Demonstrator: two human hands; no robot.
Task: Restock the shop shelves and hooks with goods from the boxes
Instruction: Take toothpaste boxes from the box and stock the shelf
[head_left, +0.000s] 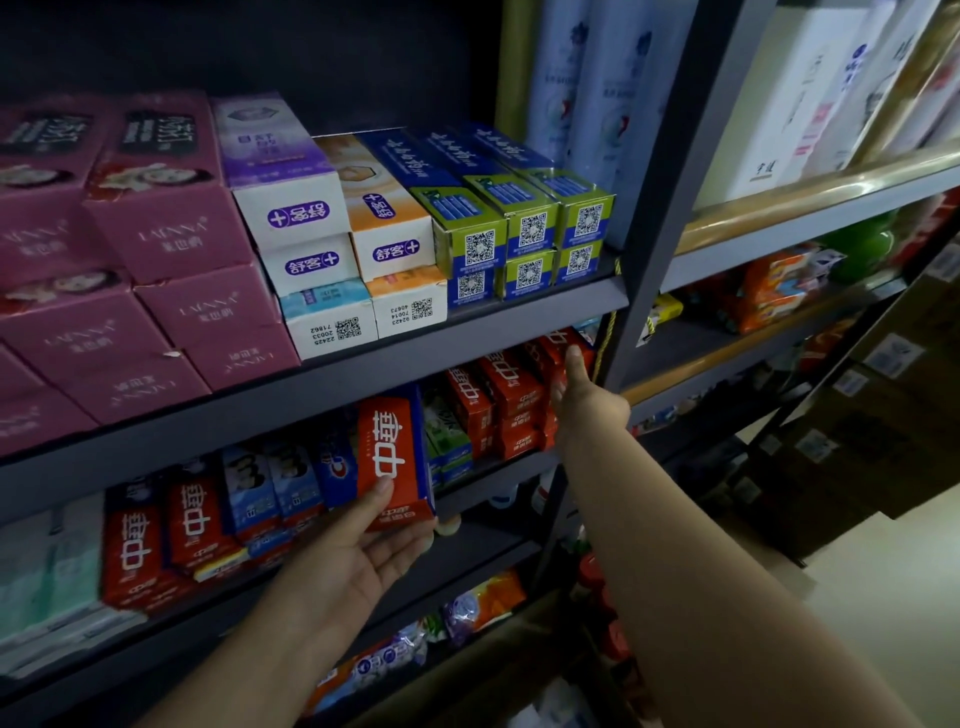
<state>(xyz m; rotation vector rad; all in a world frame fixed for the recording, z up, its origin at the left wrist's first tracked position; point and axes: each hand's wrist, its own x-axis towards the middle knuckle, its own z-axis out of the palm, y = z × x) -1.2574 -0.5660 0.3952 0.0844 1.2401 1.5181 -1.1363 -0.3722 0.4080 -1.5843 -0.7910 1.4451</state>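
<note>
My left hand (358, 551) holds a red and blue toothpaste box (393, 457) from below, thumb on its front face, at the front of the middle shelf (483, 488). My right hand (584, 395) reaches further right into the same shelf, its fingers on a stack of red toothpaste boxes (511, 400) at the shelf's right end; how the fingers lie is hidden behind the hand. More red boxes (171, 535) stand at the left of this shelf.
The upper shelf (363, 358) carries pink boxes (156, 249), white and purple boxes (301, 218) and blue-green boxes (519, 218). A dark upright post (649, 260) divides this rack from another to the right. Packets (483, 603) lie on the lower shelf. Brown cartons (883, 415) stand at the far right.
</note>
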